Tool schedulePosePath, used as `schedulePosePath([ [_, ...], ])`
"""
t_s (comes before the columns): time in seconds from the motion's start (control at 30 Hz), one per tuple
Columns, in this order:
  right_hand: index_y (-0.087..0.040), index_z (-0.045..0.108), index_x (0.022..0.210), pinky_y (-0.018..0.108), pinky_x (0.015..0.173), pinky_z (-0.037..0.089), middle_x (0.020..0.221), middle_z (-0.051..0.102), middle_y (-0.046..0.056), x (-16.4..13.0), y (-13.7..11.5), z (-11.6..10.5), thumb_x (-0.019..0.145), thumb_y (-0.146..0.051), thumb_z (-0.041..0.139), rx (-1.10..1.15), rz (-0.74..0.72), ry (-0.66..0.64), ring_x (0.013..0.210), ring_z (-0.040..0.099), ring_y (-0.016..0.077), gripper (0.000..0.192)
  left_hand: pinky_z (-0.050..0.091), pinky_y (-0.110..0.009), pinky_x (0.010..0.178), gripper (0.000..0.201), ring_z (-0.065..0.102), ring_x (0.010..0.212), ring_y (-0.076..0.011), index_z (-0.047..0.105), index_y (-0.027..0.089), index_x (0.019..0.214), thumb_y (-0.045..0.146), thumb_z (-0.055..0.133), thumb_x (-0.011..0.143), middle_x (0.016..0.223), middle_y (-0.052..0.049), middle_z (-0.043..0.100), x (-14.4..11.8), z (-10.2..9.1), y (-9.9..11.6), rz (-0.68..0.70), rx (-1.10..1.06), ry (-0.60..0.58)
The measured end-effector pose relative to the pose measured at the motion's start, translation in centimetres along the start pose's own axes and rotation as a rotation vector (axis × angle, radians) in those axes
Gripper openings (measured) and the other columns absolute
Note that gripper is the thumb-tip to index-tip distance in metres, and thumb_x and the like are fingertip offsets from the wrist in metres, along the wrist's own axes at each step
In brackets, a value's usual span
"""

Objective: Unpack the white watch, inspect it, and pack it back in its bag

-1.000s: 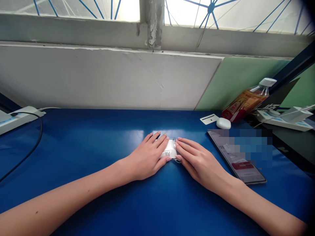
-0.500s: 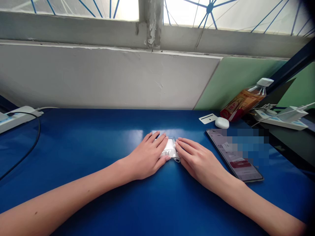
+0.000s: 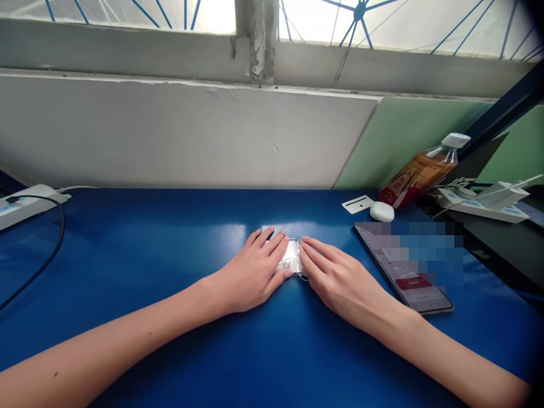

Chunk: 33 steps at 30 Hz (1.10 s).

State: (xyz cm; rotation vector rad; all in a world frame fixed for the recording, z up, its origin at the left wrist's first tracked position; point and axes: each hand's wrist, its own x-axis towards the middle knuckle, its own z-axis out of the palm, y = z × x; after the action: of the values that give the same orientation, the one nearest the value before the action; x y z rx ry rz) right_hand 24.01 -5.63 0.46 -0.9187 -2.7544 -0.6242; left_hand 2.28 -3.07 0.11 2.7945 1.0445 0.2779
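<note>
A small clear plastic packet (image 3: 290,256) with something white inside lies on the blue tabletop (image 3: 272,345). My left hand (image 3: 255,271) rests over its left part, fingers on top and thumb at the near edge, holding it down. At the packet's right edge, my right hand (image 3: 334,269) has its fingers bent and close together against the plastic; its thumb is hidden underneath. A bit of ball chain (image 3: 303,278) shows at the near right corner, by the right fingers. Both hands cover much of the packet, so its contents cannot be made out.
To the right lie a phone (image 3: 399,263), a white earbud case (image 3: 382,212) and a white card (image 3: 357,204). A drink bottle (image 3: 419,173) leans behind them, beside a power strip (image 3: 484,205). Another power strip (image 3: 29,205) with a black cable (image 3: 59,243) is at left.
My right fingers have shifted slightly left, closer over the packet's right edge, covering more of it. My left hand stays in place. The whole view has moved a little.
</note>
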Motion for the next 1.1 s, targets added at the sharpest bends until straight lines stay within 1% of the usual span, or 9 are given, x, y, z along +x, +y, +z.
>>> schedulePosePath([
  [0.17,0.009,0.059,0.120,0.046,0.097,0.051,0.123,0.061,0.030,0.2,-0.5,-0.3,0.085,-0.005,0.046,-0.086,-0.044,-0.008,0.121,0.055,0.0402,0.040,0.024,-0.053,0.113,0.055,0.025,0.142,-0.0348,0.033,0.009,0.145,0.042,0.029,0.102,0.150,-0.017,0.037,0.0,0.0,0.0,-0.002,0.001,-0.003],
  [0.37,0.010,0.060,0.120,0.047,0.097,0.051,0.121,0.062,0.030,0.3,-0.9,-0.2,0.085,-0.006,0.043,-0.111,-0.033,-0.031,0.120,0.055,0.0406,0.041,0.023,-0.052,0.113,0.056,0.025,0.142,-0.0351,0.032,0.008,0.145,0.042,0.027,0.102,0.151,-0.016,0.036,0.0,-0.1,0.1,-0.005,0.037,-0.031],
  [0.53,0.008,0.061,0.119,0.045,0.097,0.052,0.121,0.063,0.029,0.4,0.0,-0.3,0.085,-0.006,0.046,-0.040,-0.052,-0.023,0.121,0.055,0.0382,0.040,0.023,-0.052,0.113,0.056,0.024,0.142,-0.0349,0.031,0.008,0.146,0.043,0.026,0.102,0.151,-0.016,0.035,0.0,0.0,0.1,-0.008,0.026,-0.034],
  [0.7,0.005,0.064,0.114,0.044,0.096,0.053,0.116,0.066,0.026,0.7,0.5,-0.7,0.088,-0.011,0.046,0.086,-0.027,-0.009,0.119,0.057,0.0365,0.036,0.023,-0.052,0.113,0.057,0.023,0.143,-0.0346,0.031,0.009,0.146,0.045,0.028,0.101,0.152,-0.016,0.035,0.0,0.0,0.1,-0.023,-0.003,-0.029],
  [0.77,0.004,0.065,0.113,0.045,0.098,0.052,0.114,0.068,0.025,0.7,0.4,-0.7,0.091,-0.014,0.045,0.157,0.016,0.011,0.118,0.057,0.0359,0.035,0.023,-0.053,0.113,0.060,0.023,0.143,-0.0352,0.030,0.009,0.146,0.048,0.031,0.100,0.152,-0.016,0.035,0.0,0.0,0.0,-0.025,-0.013,-0.030],
  [0.83,0.001,0.067,0.112,0.043,0.099,0.051,0.111,0.070,0.021,0.7,0.4,-0.5,0.093,-0.018,0.045,0.279,0.093,0.057,0.117,0.059,0.0327,0.034,0.023,-0.052,0.113,0.064,0.023,0.142,-0.0353,0.030,0.008,0.147,0.051,0.034,0.098,0.151,-0.017,0.035,0.0,0.1,-0.1,-0.022,-0.019,-0.026],
  [0.93,-0.010,0.070,0.106,0.037,0.098,0.052,0.107,0.073,0.012,0.6,0.7,0.1,0.095,-0.019,0.046,0.491,0.249,0.126,0.112,0.062,0.0252,0.028,0.023,-0.050,0.114,0.063,0.024,0.143,-0.0333,0.030,0.011,0.146,0.052,0.035,0.098,0.151,-0.016,0.036,0.0,0.3,-0.3,-0.014,-0.030,0.008],
  [1.0,-0.016,0.072,0.103,0.036,0.096,0.053,0.108,0.073,0.008,0.3,1.1,0.7,0.095,-0.019,0.047,0.594,0.334,0.149,0.110,0.063,0.0223,0.026,0.024,-0.049,0.114,0.061,0.026,0.142,-0.0314,0.031,0.014,0.146,0.052,0.035,0.098,0.150,-0.014,0.037,0.0,0.4,-0.4,-0.012,-0.042,0.036],
  [1.1,-0.018,0.070,0.109,0.039,0.098,0.051,0.115,0.071,0.008,0.0,1.7,1.4,0.094,-0.022,0.051,0.668,0.374,0.162,0.115,0.060,0.0230,0.024,0.024,-0.049,0.115,0.061,0.028,0.142,-0.0293,0.031,0.015,0.146,0.053,0.035,0.098,0.150,-0.014,0.038,0.0,0.6,-0.5,-0.001,-0.061,0.053],
])
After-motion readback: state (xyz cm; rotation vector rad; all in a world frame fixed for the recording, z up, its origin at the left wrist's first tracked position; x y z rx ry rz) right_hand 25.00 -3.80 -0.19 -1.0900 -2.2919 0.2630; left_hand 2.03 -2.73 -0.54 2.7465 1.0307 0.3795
